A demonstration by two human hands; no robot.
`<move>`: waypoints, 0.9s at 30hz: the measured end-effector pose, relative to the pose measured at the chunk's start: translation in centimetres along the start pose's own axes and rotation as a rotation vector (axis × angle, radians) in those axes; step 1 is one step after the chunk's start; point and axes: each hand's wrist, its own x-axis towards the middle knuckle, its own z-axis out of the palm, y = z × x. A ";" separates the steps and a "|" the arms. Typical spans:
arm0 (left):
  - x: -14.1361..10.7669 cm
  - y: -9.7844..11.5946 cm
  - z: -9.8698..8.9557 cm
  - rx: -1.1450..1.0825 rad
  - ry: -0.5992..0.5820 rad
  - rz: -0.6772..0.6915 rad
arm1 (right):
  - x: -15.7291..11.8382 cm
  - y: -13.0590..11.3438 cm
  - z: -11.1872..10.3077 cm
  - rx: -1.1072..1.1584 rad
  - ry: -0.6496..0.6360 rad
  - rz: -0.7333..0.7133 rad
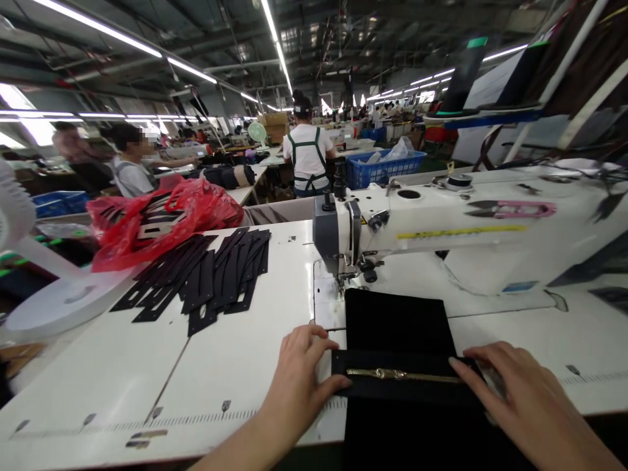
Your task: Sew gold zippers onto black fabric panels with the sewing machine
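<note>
A black strip with a gold metal zipper (417, 377) along its middle lies across a black fabric piece (400, 324) in front of me. My left hand (305, 366) grips the strip's left end, thumb below and fingers at its upper edge. At the right end my right hand (505, 379) holds the same strip, with the thumb on top near the zipper's end; its other fingers are partly hidden. The fabric's far edge lies just right of the sewing machine's needle area (341, 288). The lower fabric hangs toward me over the table edge.
Many black slotted strips (228, 271) are heaped on the white table (265, 353) at left, beside a red plastic bag (167, 216) and a white fan (63, 281). Pink-handled thread snips (510, 209) rest on the sewing machine (422, 209). Beyond are a blue basket (385, 169) and co-workers.
</note>
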 end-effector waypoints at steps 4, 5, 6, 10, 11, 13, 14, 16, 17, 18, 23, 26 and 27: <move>-0.5 0.7 0.0 -0.107 -0.001 -0.044 | -0.6 -0.8 -0.2 0.229 -0.080 0.190; -0.7 0.9 -0.1 -0.160 -0.015 -0.056 | -0.6 -1.2 -0.2 0.277 -0.098 0.233; -0.9 1.0 -0.3 -0.220 -0.037 -0.082 | -0.5 -1.7 -0.4 0.318 -0.118 0.265; -1.7 1.4 -1.3 -0.500 -0.054 -0.305 | 0.0 -3.1 -1.1 0.521 -0.140 0.313; -1.9 1.3 -1.5 -0.575 -0.034 -0.351 | 0.2 -3.4 -1.3 0.599 -0.143 0.325; -2.1 1.0 -1.7 -0.731 0.004 -0.415 | 0.3 -4.0 -1.6 0.773 -0.168 0.362; -2.3 0.8 -1.8 -0.806 0.010 -0.446 | 0.3 -4.3 -1.6 0.858 -0.196 0.380; -2.6 0.3 -1.8 -0.930 0.011 -0.505 | 0.3 -5.1 -1.5 0.987 -0.247 0.419; -2.8 0.1 -1.8 -0.974 0.023 -0.525 | 0.2 -5.4 -1.4 1.017 -0.245 0.438; -3.1 -0.2 -1.8 -1.004 0.039 -0.538 | 0.2 -5.7 -1.1 1.022 -0.230 0.451; -4.4 -1.0 -2.5 -1.050 0.015 -0.537 | -0.2 -5.9 1.1 0.882 -0.293 0.401; -5.0 -0.9 -3.3 -1.015 -0.063 -0.507 | -0.2 -5.8 2.0 0.836 -0.351 0.362; -5.1 -0.8 -3.6 -0.971 -0.095 -0.508 | -0.1 -5.8 2.0 0.822 -0.377 0.352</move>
